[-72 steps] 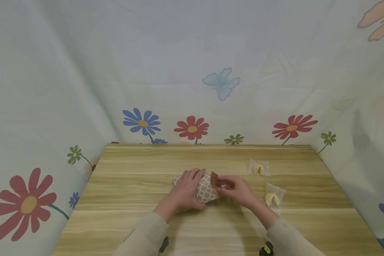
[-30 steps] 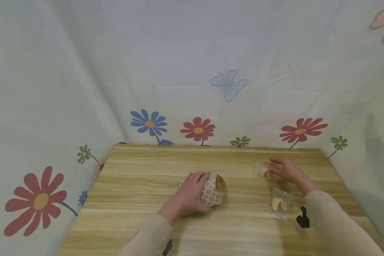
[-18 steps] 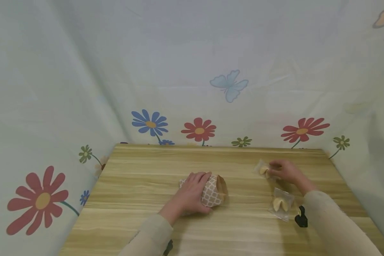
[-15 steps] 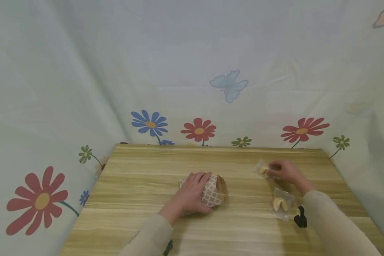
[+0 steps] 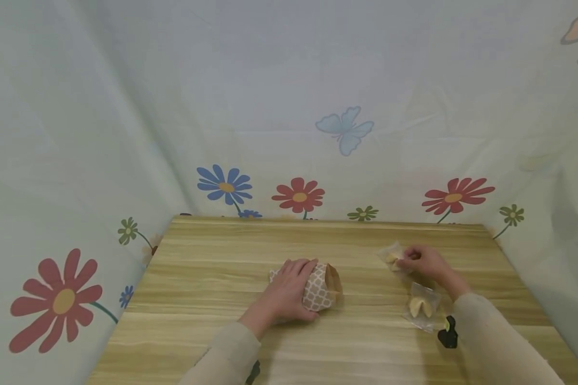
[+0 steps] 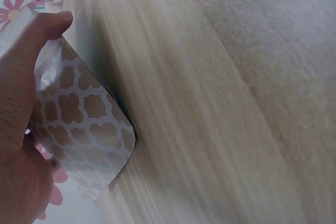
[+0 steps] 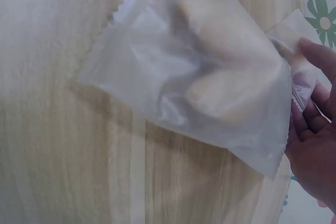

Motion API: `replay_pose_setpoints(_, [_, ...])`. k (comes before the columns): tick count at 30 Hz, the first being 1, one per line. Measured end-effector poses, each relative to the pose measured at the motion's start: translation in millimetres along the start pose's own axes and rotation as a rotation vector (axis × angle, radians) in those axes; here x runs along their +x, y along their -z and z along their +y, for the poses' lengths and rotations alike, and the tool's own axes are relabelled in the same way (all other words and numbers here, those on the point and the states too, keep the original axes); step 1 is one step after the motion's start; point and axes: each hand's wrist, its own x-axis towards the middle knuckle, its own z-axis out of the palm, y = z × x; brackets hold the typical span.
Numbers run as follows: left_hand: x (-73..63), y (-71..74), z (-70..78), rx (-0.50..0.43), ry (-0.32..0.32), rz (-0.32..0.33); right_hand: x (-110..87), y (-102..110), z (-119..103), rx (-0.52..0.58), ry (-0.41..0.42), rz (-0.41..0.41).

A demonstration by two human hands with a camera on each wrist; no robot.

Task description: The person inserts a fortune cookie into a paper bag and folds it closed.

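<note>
My left hand [image 5: 283,293] grips a brown paper bag [image 5: 316,293] with a white lattice pattern. It lies on its side on the table, its mouth gaping to the right; whatever is inside is hard to make out. At the right, my right hand [image 5: 427,263] pinches the wrapper of the farther fortune cookie [image 5: 390,258] between thumb and fingers. Nearer me lies a second fortune cookie [image 5: 420,307] in a clear wrapper, large in the right wrist view. In the left wrist view the thumb presses on the bag's side [image 6: 79,114].
The wooden table [image 5: 212,251] ends at the back against a flower-printed cloth [image 5: 270,107], which also hangs at both sides. A small black object [image 5: 448,334] shows beside the right sleeve [image 5: 491,331].
My right hand has gone from the bag's mouth to the farther fortune cookie and taken hold of it, shifting it slightly left. The left hand keeps its grip on the bag.
</note>
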Motion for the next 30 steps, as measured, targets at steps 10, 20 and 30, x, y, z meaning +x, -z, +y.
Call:
replay_pose_setpoints(10, [0.2,-1.7,-0.2,0.001,-0.009,0.011,-2.2,-7,-6,0.006,0.003,-0.001])
replay_pose_setpoints(20, [1.4,-3.3,-0.9,-0.014,-0.008,0.012,-5.0,-9,-16,-0.018,0.002,0.011])
replay_pose_setpoints(30, [2.6,-3.7,-0.5,-0.01,-0.001,0.011,-5.5,-17,-21,-0.033,0.018,0.018])
